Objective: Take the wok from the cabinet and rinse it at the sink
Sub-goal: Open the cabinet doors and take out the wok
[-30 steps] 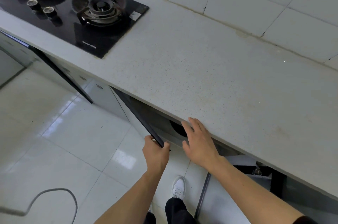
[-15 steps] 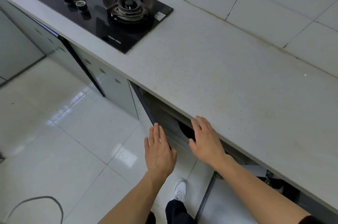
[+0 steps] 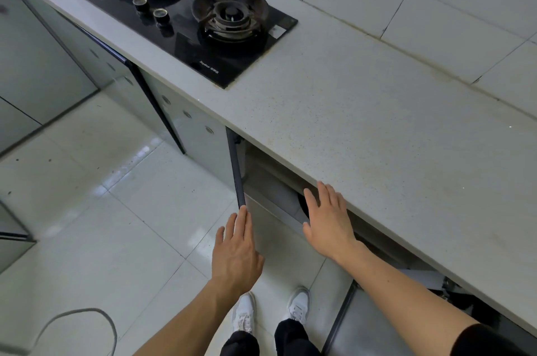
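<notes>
I am watching the cabinet door, now swung edge-on toward me after standing more closed a second ago. My left hand has let go of its edge; its fingers are lying flat and released, tips just touching the door's near corner. My right hand, at three o'clock of the left, is spread open under the countertop lip. At its twelve o'clock a dark curve, probably the wok, is showing inside, so the reach-in looks clear.
</notes>
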Tool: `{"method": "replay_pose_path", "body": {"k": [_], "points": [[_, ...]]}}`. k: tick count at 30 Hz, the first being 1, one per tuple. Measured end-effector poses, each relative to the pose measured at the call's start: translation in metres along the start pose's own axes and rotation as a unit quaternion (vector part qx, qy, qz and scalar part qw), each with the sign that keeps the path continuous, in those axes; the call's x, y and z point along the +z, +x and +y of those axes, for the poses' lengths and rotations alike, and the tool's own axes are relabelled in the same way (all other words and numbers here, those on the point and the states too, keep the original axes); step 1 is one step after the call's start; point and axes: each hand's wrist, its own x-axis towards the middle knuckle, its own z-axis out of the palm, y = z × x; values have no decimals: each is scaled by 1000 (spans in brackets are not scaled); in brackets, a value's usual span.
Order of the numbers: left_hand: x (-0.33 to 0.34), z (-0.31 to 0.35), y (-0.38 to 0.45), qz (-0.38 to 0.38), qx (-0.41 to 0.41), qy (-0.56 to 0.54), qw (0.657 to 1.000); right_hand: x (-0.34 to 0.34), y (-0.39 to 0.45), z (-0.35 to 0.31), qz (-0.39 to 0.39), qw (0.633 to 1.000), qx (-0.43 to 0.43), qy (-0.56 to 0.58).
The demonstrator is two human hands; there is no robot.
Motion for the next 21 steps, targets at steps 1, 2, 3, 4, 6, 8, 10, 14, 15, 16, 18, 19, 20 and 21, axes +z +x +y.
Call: {"method": "replay_pose_path", "body": {"k": [1,2,3,4,6,8,10,14,15,16,18,19,20,21], "points": [[-3,-6,-2,-1,-3,2,1000,0,0,-4,-7,1000,5,-6],[-7,-12,-3,-7,-6,4,1000,-1,1,-6,-10,1000,9,-8],[-10,-17,-5,-13,-8,8,1000,-2,1,-9,-11,1000,12,-7],[-14,-23,-7,-14,-7,13,1000,-3,2,-10,-11,1000,16,-6],[-20,-35,-10,-20,-11,20,1000,-4,4,-13,-9,1000,21,-4],[-24,-48,-13,-20,-17,23,999,-4,7,-14,-6,1000,26,-4],[-24,-61,-14,-33,-22,24,999,-5,9,-16,-6,1000,28,-4],[-27,-85,-13,-23,-40,44,998,-5,11,-17,-13,999,28,-20],[-29,-90,-12,-21,-43,46,998,-5,11,-17,-15,999,29,-22],[-32,-94,-12,-20,-45,46,998,-6,12,-17,-17,999,29,-23],[-37,-102,-9,-15,-48,44,998,-6,13,-17,-17,999,30,-25],[-39,-106,-8,-9,-53,46,997,-6,13,-17,-16,999,29,-28],[-41,-110,-6,-3,-60,48,997,-6,13,-17,-17,999,29,-32],[-43,-114,-4,0,-67,48,997,-6,13,-17,-17,999,29,-35]]}}
